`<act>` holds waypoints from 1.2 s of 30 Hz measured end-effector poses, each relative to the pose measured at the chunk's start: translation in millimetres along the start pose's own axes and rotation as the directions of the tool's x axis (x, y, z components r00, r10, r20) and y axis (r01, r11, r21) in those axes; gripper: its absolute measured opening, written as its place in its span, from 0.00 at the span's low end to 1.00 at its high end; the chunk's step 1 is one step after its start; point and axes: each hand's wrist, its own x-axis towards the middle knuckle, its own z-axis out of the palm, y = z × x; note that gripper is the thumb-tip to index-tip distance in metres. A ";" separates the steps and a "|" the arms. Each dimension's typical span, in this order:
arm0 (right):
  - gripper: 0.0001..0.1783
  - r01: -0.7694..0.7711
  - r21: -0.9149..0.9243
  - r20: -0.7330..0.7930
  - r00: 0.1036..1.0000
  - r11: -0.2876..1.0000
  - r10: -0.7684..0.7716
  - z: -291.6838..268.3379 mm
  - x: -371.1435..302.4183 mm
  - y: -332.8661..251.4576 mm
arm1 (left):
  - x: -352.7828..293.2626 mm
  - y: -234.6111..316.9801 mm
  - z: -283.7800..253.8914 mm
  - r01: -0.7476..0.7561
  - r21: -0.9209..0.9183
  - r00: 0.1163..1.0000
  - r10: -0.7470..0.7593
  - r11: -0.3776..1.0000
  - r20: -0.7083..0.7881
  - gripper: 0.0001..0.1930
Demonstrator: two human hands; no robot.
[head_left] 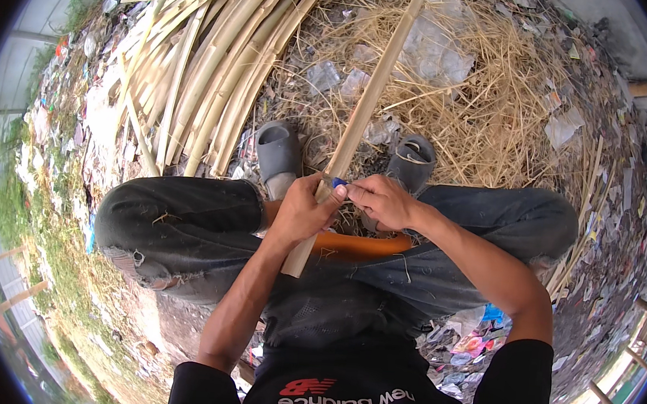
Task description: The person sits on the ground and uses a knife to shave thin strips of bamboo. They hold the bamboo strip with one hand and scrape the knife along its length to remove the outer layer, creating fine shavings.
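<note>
A long split bamboo strip runs from the far edge down between my legs, its near end below my left wrist. My left hand is closed around it. Close against the left thumb, my right hand is closed, its fingers at a small blue piece by the strip's edge. Whether that blue piece is part of a tool cannot be made out; fingers hide most of it. Below the hands, an orange curved object shows between my legs.
Several split bamboo pieces lie piled at the far left. Thin shavings cover the ground at the far right, with plastic scraps among them. Grey sandals are on my feet. Litter spreads along the right.
</note>
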 end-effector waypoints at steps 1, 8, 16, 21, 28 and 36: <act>0.28 0.014 -0.077 -0.026 1.000 0.997 -0.016 -0.4 0.9 -1.2 | -0.1 -1.6 -0.1 -0.002 0.011 1.000 0.002 1.000 -0.016 0.18; 0.30 -0.069 -0.339 -0.404 0.911 0.938 -0.079 -0.1 15.7 2.6 | 3.4 -10.1 10.6 0.039 0.239 0.987 0.000 0.970 -0.163 0.22; 0.34 0.046 -0.293 -0.231 0.966 0.955 -0.118 -32.5 3.6 -19.0 | -3.2 8.1 7.1 0.017 0.078 0.999 -0.014 0.997 -0.044 0.24; 0.31 0.004 -0.260 -0.016 1.000 0.966 -0.009 -16.2 1.2 -13.2 | -3.5 9.1 5.7 -0.045 -0.020 0.999 0.044 0.999 -0.026 0.23; 0.34 0.049 -0.457 -0.186 0.971 0.888 -0.150 -8.6 4.3 -13.2 | -0.5 4.2 2.6 0.024 -0.035 0.996 -0.026 0.999 -0.083 0.21; 0.37 -0.108 -0.424 -0.380 0.923 0.899 -0.068 -54.9 -0.4 -25.3 | -9.9 12.4 5.5 0.024 0.002 0.998 -0.024 1.000 -0.058 0.20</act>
